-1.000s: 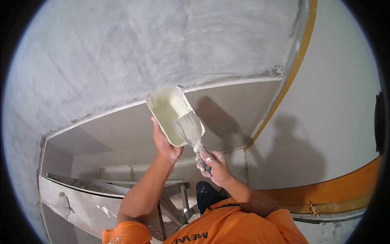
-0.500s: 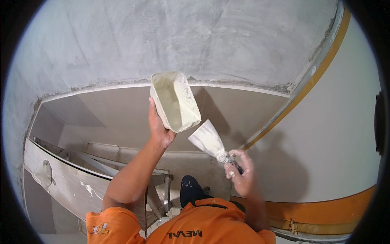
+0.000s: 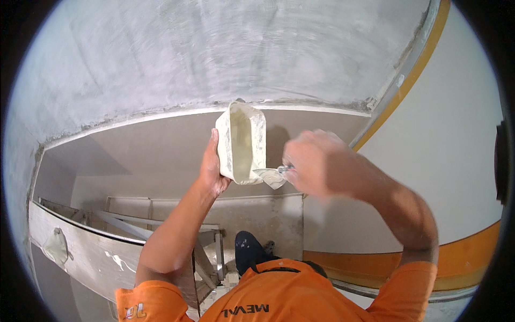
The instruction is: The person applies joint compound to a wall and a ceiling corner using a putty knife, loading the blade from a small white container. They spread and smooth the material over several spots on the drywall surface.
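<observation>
My left hand (image 3: 212,173) is closed on the side and lower corner of a rectangular off-white tub (image 3: 226,153) smeared with plaster. The tub is tilted so that its open top faces me, with pale residue on its inner walls. My right hand (image 3: 316,163), blurred by motion, grips a putty knife (image 3: 272,178) by its handle. The coated blade is at the tub's lower right rim, its edge overlapping the corner; whether it touches cannot be told. Most of the handle is hidden in my fingers.
A grey plastered surface (image 3: 214,51) spans the far side, bordered by a pale edge strip. To the right stands a white wall (image 3: 456,150) with orange bands. At lower left is a plaster-spattered board (image 3: 91,244) with a whitish lump (image 3: 56,247), beside a metal frame (image 3: 219,252).
The putty knife has moved up and left to the tub's rim, with my right forearm raised. The tub has turned more upright and shifted slightly right.
</observation>
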Motion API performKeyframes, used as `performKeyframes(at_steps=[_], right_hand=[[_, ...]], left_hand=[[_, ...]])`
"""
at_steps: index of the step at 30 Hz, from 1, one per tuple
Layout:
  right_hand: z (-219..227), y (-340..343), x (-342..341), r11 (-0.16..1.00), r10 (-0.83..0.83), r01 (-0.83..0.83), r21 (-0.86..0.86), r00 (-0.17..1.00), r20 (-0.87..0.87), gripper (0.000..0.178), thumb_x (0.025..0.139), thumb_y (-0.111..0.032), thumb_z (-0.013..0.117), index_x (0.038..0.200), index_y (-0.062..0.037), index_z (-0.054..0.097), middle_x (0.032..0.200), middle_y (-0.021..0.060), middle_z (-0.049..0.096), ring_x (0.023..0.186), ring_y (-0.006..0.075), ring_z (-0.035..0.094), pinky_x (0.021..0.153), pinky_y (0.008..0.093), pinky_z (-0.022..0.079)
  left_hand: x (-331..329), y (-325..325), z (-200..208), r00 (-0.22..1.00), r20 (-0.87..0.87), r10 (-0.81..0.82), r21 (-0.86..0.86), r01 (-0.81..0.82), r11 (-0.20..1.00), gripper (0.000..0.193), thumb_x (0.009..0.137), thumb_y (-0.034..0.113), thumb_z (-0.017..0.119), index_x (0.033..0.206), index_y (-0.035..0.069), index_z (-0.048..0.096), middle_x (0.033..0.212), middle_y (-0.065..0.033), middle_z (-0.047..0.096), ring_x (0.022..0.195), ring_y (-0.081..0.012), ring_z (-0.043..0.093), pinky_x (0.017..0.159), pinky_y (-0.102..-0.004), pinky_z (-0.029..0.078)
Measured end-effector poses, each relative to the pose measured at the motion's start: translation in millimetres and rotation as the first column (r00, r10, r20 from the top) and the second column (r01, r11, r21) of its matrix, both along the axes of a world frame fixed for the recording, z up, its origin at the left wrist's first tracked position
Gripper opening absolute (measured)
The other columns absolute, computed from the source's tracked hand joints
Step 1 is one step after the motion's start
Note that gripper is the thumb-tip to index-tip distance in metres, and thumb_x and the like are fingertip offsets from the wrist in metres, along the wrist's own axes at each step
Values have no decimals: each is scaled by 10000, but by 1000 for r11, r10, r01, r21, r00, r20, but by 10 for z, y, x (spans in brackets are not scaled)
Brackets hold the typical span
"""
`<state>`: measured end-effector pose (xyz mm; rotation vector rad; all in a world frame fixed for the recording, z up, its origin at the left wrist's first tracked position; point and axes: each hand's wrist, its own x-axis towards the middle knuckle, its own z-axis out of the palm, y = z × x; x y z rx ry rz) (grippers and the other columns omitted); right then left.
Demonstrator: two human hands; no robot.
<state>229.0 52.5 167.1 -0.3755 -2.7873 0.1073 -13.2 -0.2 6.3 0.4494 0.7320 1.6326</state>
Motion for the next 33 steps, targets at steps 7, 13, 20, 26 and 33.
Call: performKeyframes(at_steps=[7,13,20,26,33], right_hand=[[340,494,-1092,983,149,-44,-176,749,645,171,779,-130,749,786,40,756,730,202,716,683,320,697,620,441,523],[157,1063,-1241,628,316,307,-715,739,595,160,855,-106,790,980,-10,818,744,50,720,571,92,598,463,254,371],[-72,1573,-821,345,352,371,-862,801,485,272,939,-174,727,1143,1,768,677,69,642,457,49,387,391,254,234],[155,1433,-332,424,120,378,-823,877,465,225,948,-170,687,1073,-1,766,652,46,617,459,59,381,403,271,240],[79,920,146,573,-197,299,-763,954,226,196,970,-181,715,1069,-23,779,740,-16,661,632,59,555,540,242,412]], left_hand=[[50,-105,102,997,47,-60,-283,71,956,717,1093,638,234,1605,151,355,1529,-171,522,1365,-387,560,1100,-706,418],[58,-80,-35,977,162,-142,-202,174,964,689,1111,593,201,1583,127,388,1470,-159,588,1296,-350,622,1060,-658,476],[0,-77,-204,988,121,-91,-223,116,968,772,1060,707,276,1576,149,413,1485,-115,576,1286,-347,619,1061,-648,461],[-49,-16,-186,990,137,33,-89,-21,996,831,1033,753,260,1608,161,362,1572,-145,476,1411,-382,514,1108,-697,399],[-125,-93,-89,961,222,168,-55,-159,986,868,1025,763,183,1632,157,310,1621,-181,400,1451,-455,435,1128,-697,344]])
